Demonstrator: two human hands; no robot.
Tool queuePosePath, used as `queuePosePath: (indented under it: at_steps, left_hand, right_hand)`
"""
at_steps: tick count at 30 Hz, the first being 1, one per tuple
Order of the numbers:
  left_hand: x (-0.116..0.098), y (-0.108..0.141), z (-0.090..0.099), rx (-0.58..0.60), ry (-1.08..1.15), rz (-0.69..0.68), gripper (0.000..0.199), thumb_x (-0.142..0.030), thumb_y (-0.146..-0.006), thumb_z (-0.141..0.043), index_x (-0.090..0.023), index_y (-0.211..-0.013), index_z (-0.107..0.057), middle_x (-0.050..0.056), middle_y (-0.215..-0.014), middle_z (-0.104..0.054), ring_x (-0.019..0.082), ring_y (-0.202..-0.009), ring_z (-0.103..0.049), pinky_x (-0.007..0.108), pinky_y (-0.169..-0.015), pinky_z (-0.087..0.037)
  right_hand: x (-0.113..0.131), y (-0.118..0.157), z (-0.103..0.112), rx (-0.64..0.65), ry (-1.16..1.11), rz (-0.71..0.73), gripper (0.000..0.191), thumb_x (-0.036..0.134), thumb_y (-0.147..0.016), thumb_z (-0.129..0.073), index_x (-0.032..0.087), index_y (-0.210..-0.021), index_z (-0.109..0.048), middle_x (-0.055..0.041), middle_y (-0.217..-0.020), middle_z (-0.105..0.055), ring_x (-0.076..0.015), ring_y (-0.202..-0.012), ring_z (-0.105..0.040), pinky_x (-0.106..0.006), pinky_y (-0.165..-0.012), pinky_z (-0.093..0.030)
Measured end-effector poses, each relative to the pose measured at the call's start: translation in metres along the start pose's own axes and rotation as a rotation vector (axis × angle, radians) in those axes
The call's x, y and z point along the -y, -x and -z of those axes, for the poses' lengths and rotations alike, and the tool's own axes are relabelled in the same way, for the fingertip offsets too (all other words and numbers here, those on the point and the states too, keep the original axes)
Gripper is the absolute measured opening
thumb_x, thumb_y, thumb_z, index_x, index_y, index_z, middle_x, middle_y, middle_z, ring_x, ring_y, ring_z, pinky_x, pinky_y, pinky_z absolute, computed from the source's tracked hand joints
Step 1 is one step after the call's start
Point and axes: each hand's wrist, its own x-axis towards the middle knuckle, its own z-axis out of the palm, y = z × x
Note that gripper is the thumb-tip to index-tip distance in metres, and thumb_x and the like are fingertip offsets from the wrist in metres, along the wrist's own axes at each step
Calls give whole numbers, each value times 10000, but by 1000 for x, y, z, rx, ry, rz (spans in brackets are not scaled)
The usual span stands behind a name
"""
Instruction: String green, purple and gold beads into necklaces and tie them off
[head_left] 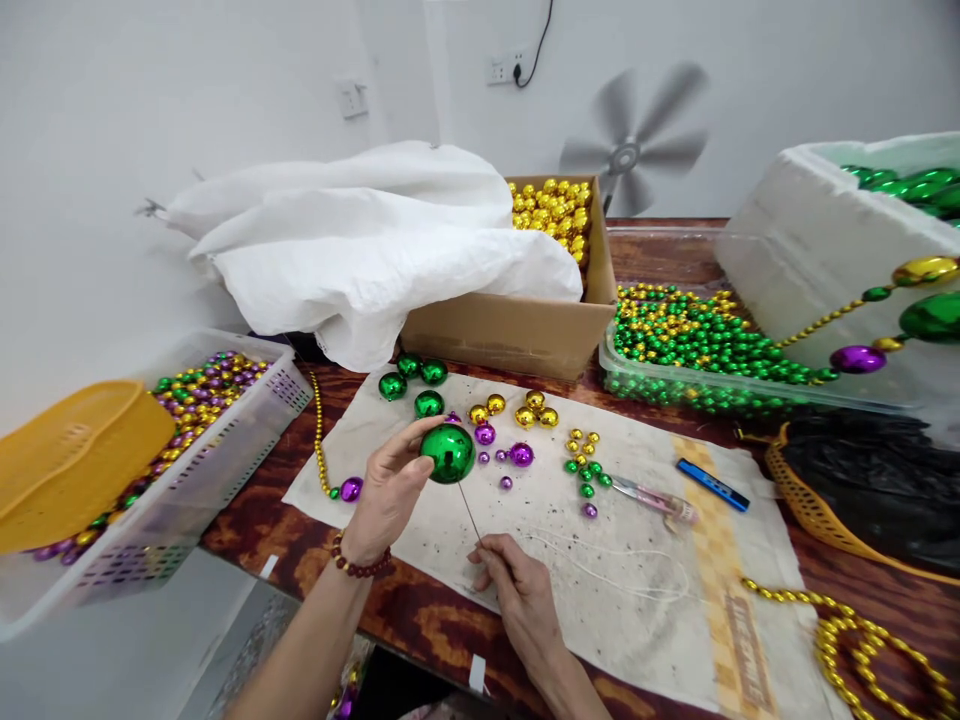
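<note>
A large shiny green bead (pixel 448 453) is gripped between the thumb and fingers of my left hand (pixel 394 490), held up over the cloth (pixel 622 630). My right hand (pixel 517 580) pinches a thin needle (pixel 470 512) that slants up to the underside of the bead; whether its tip is inside the hole is hidden. From near my right hand a white string (pixel 637 560) loops across the cloth. Beyond my hands lie several loose beads: green ones (pixel 429 403), purple ones (pixel 521 454) and gold ones (pixel 535 400). Small green beads (pixel 587 478) sit further right.
Scissors (pixel 652 500) and a blue box cutter (pixel 712 485) lie right on the cloth. Behind stand a cardboard box (pixel 510 335) and a clear tub (pixel 750 385) of beads. A white basket (pixel 247 440) is left, a gold bead strand (pixel 862 640) right. A fan (pixel 626 155) spins behind.
</note>
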Motion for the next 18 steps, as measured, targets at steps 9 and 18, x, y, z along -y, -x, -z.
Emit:
queuePosePath:
  at_steps: [9, 18]
  left_hand:
    - [-2, 13, -7, 91, -86, -39, 398, -342, -816, -736, -240, -1200, -716, 107, -1224, -695, 260, -1098, -648, 333, -907, -554]
    - [-1, 21, -3, 146, -136, -52, 440, -361, -834, -721, -248, -1258, -681, 121, -1334, -636, 310, -1237, -582, 383, -979, -530]
  right_hand:
    - [12, -11, -6, -40, -66, 63, 204, 317, -973, -519, 194, -857, -634, -16, -809, -719, -113, -525, -648, -217, -595, -502]
    - [22, -19, -10, -45, -97, 108, 209, 313, -973, -519, 191, -868, -653, -24, -817, -724, -111, -508, -644, -225, -575, -505]
